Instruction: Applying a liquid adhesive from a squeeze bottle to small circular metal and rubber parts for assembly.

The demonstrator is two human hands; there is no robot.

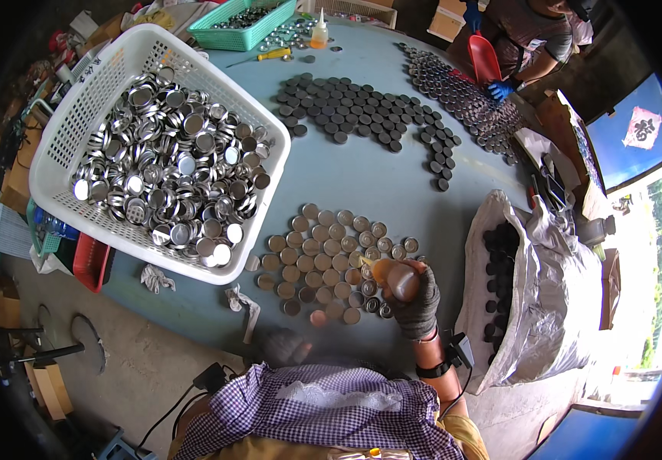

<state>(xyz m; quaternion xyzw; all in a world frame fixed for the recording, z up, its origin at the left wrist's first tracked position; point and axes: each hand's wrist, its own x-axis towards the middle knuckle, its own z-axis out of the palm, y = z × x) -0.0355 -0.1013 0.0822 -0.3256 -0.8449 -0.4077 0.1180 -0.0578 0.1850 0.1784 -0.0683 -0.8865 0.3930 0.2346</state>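
Observation:
My right hand (417, 308), in a grey fingerless-type glove, is wrapped round a squeeze bottle (394, 277) of amber liquid. The bottle is tilted, its nozzle pointing left over the right part of a group of round metal caps (323, 262). The caps lie flat in loose rows on the blue-grey table (415, 207); some at the right show ringed insides, while the others look plain and flat. My left hand (285, 347), also gloved, is low at the table's near edge, below the caps. It is blurred and dim, so its fingers are unclear.
A white basket (63, 149) heaped with metal caps stands at left. Dark discs (354, 107) spread beyond, near a screwdriver (273, 54), another bottle (319, 34) and a green basket (243, 34). A co-worker holds a red scoop (484, 60). At right is a white sack (545, 307).

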